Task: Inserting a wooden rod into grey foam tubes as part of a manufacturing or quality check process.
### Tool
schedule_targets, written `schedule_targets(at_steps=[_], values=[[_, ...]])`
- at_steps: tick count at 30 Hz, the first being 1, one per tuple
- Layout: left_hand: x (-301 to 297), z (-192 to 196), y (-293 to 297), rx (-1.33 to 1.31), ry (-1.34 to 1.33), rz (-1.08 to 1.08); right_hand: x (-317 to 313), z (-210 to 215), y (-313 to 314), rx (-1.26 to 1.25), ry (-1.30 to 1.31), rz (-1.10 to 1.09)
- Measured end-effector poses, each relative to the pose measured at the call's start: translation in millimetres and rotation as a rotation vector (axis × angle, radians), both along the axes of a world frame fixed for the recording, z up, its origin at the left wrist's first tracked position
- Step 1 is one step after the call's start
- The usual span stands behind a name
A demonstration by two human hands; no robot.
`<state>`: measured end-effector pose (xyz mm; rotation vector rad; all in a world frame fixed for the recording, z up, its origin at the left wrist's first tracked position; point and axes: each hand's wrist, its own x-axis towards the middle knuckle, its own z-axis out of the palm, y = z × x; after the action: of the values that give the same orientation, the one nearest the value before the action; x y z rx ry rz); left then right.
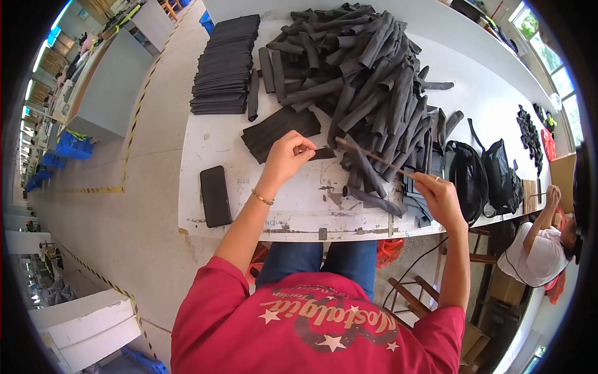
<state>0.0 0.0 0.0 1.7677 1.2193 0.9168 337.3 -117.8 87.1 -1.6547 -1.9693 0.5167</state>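
Black, matte, cloth-like material in a loose heap of rolled tubes (374, 81), hollow-ended, wrinkled, piled at odd angles. Left of the heap, a neat stack of flat strips (225, 68), edges overlapping in close layers. Nearer, a small fan of flat black pieces (265, 134), just beyond the left hand (288, 156). At that hand's thumb and forefinger, drawn nearly together, a small black strip (325, 154) above or on the table; impossible to tell whether pinched or merely touched. Gripped in the curled fingers of the right hand (441, 198), a thin brown stick (374, 157), slanting leftward over the heap's near side, free end near the small strip.

Between the hands, stray tubes (374, 201) close to the near edge, partly under the stick's line. Past the right hand, shiny black bags (470, 181), bulging and creased. Left of the left forearm, a dark rectangular phone (215, 196), lying flat.

Beneath everything, a white table (194, 146), scuffed, with brown wear along the front. Below at right, a wooden stool (416, 300). Farther right, a seated co-worker (537, 246) in white. To the left, pale floor (159, 124) with yellow-and-black tape, then blue crates (75, 146). Upper right, bright windows (551, 50).
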Motion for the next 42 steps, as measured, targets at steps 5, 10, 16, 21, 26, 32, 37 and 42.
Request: schedule_targets(at_steps=[5, 10, 16, 21, 26, 32, 37, 42], values=[[-4.3, 16.3, -16.8, -0.027, -0.032, -0.072, -3.4, 2.4, -19.9, 0.005, -0.087, 0.104], [0.0, 27.7, -29.9, -0.002, -0.051, -0.080, -0.7, 15.4, -36.4, 0.000, -0.103, 0.085], [7.2, 33.2, -41.2, 0.025, -0.034, -0.119, -0.3, 10.8, -49.3, 0.044, -0.115, 0.120], [10.1, 39.9, -43.5, 0.048, 0.000, -0.127, -2.1, 25.3, -56.3, -0.010, -0.059, 0.026], [6.3, 41.1, -43.2, 0.030, -0.025, -0.130, 5.0, 29.9, -60.5, -0.019, -0.061, 0.038], [10.1, 43.9, -46.4, 0.044, -0.033, -0.152, 5.4, 30.0, -61.1, -0.003, -0.087, 0.058], [36.3, 47.1, -58.7, 0.217, 0.014, -0.265, -27.9, 9.4, -47.1, -0.112, -0.085, 0.130], [57.0, 52.1, -87.8, 0.561, 0.174, -0.476, -65.3, -53.5, -31.5, -0.152, 0.349, 0.144]])
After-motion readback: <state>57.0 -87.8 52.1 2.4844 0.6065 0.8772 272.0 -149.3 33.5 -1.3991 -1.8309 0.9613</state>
